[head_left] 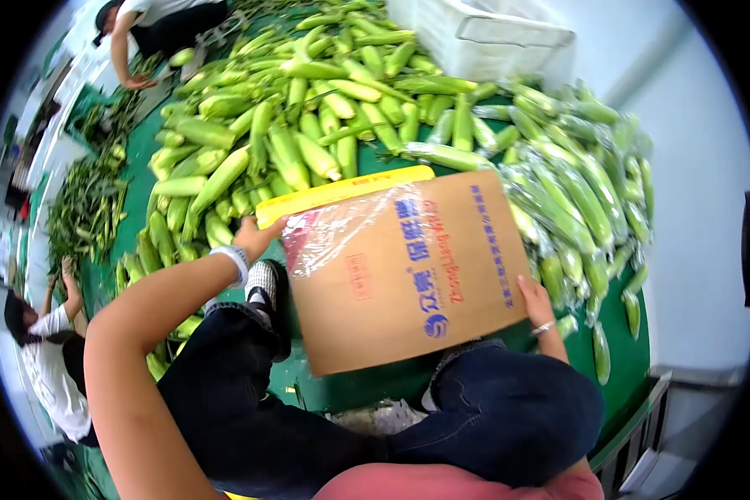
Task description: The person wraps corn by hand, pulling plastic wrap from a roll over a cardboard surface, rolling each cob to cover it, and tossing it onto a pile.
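Observation:
My left hand [260, 237] is closed on the upper left corner of a flat brown cardboard box [375, 283] with blue and red print and clear plastic over one part. At the box's right edge, my right hand [537, 302] grips the cardboard, its fingers partly hidden. A yellow strip [350, 192] shows along the box's far edge. The box is held tilted above my lap, between my knees and a large heap of green corn [300, 125]. Corn in clear plastic wrap [579, 183] lies to the right of the box.
A white crate [492, 42] stands at the back right. Husks and leaves [92, 204] lie on the left. One person [167, 17] crouches at the top left, and another [54, 358] is at the lower left. Metal rails [642, 425] stand at the lower right.

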`<state>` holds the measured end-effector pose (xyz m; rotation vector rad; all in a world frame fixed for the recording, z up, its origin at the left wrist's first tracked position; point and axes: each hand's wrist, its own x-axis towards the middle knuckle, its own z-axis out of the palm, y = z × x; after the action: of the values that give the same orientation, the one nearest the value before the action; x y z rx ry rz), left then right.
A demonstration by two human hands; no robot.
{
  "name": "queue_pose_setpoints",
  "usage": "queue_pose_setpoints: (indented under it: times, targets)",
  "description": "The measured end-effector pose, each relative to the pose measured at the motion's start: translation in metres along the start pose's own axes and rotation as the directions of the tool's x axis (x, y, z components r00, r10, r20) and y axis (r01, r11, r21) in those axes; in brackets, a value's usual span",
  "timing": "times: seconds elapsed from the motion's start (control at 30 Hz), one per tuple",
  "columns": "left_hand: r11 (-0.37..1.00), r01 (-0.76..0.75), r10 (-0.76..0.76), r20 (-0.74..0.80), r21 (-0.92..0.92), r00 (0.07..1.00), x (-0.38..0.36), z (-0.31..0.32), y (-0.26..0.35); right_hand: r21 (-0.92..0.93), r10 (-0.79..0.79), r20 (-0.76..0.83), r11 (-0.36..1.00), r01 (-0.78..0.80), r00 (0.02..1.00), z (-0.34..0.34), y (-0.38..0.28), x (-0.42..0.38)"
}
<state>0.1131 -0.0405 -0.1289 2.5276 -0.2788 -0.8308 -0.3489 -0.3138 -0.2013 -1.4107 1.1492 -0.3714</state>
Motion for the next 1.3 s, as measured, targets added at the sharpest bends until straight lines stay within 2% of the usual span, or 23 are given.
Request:
queue_pose_setpoints:
  times: [0.03,0.1,0.13,0.17,0.3,0.4,0.43,0.47,0.57,0.63,0.7,0.77,0.83,0.87,0.9,0.93,0.97,1.03,1.1,1.13,1.17,1.23,1.3]
  targets:
    - [0.965,0.158,-0.114,0.209,-0.211,0.971,-0.006,0.001,0.004,0.15,0.093,0.12,0.982,-0.111,0.988,-0.004,-0.006,0.003]
    - [0.889,0.329,-0.187,0.404,-0.318,0.896,-0.003,0.033,-0.005,0.185,0.188,0.276,0.952,-0.243,0.943,-0.008,-0.021,0.004]
    - [0.773,0.255,0.003,0.405,-0.581,0.914,-0.012,0.051,-0.003,0.179,0.194,0.288,0.951,-0.252,0.938,-0.007,-0.023,0.004]
    - [0.58,0.186,0.187,0.352,-0.793,0.917,-0.017,0.065,-0.001,0.196,0.2,0.252,0.948,-0.252,0.947,-0.007,-0.022,0.003]
    - [0.51,0.292,0.208,0.446,-0.809,0.871,-0.011,0.061,0.001,0.23,0.202,0.207,0.941,-0.248,0.957,0.002,-0.035,0.0]
    - [0.466,0.275,0.267,0.429,-0.841,0.863,0.007,0.05,0.012,0.259,0.192,0.163,0.938,-0.23,0.968,0.019,-0.03,-0.007]
    - [0.507,0.287,0.271,0.466,-0.813,0.842,0.023,0.044,0.017,0.285,0.182,0.113,0.936,-0.207,0.977,0.025,-0.028,-0.012]
    - [0.557,0.336,0.205,0.518,-0.759,0.83,0.036,0.031,0.027,0.276,0.189,0.126,0.936,-0.217,0.974,0.029,-0.016,-0.014]
    - [0.643,0.276,0.244,0.533,-0.714,0.81,0.077,0.011,0.043,0.315,0.21,0.088,0.921,-0.227,0.974,0.071,-0.031,-0.025]
    - [0.719,0.189,0.252,0.504,-0.669,0.826,0.102,0.008,0.048,0.409,0.099,-0.031,0.909,-0.078,0.995,0.09,-0.008,-0.021]
    - [0.781,0.112,0.304,0.53,-0.615,0.792,0.12,0.008,0.039,0.436,0.158,-0.003,0.889,-0.141,0.987,0.092,-0.009,-0.022]
    - [0.836,0.133,0.191,0.509,-0.532,0.839,0.108,0.007,0.044,0.509,0.215,0.102,0.827,-0.237,0.971,0.089,-0.018,-0.029]
    - [0.875,-0.022,0.224,0.363,-0.484,0.904,0.102,0.011,0.04,0.606,0.207,0.136,0.756,-0.247,0.969,0.077,-0.009,-0.032]
    - [0.933,0.006,0.148,0.4,-0.359,0.904,0.098,0.006,0.042,0.614,0.154,0.132,0.763,-0.203,0.979,0.069,0.005,-0.04]
    - [0.944,0.062,0.105,0.476,-0.323,0.873,0.11,0.005,0.035,0.621,0.109,0.12,0.768,-0.16,0.987,0.063,0.021,-0.052]
    - [0.897,0.044,0.202,0.495,-0.44,0.845,0.104,0.005,0.026,0.614,0.118,0.106,0.773,-0.158,0.987,0.058,0.031,-0.062]
    - [0.938,-0.036,0.196,0.44,-0.346,0.876,0.11,0.004,0.021,0.602,0.144,0.096,0.78,-0.173,0.985,0.06,0.042,-0.068]
    - [0.918,-0.026,0.168,0.328,-0.395,0.93,0.075,0.002,0.04,0.57,0.217,0.07,0.793,-0.217,0.974,0.058,0.057,-0.088]
    - [0.87,-0.106,0.224,0.193,-0.482,0.955,0.057,0.007,0.045,0.541,0.289,0.051,0.797,-0.27,0.956,0.06,0.07,-0.095]
    - [0.899,-0.121,0.22,0.196,-0.42,0.956,0.066,0.005,0.04,0.526,0.323,0.045,0.797,-0.298,0.945,0.062,0.074,-0.097]
    - [0.887,-0.147,0.277,0.25,-0.437,0.928,0.072,0.002,0.033,0.51,0.356,0.037,0.797,-0.324,0.934,0.064,0.077,-0.1]
    - [0.907,-0.039,0.171,0.281,-0.418,0.944,0.065,-0.001,0.04,0.479,0.418,0.031,0.791,-0.38,0.908,0.068,0.082,-0.102]
    - [0.837,-0.233,0.366,0.19,-0.494,0.911,0.079,0.006,0.014,0.452,0.459,0.034,0.785,-0.423,0.888,0.075,0.086,-0.101]
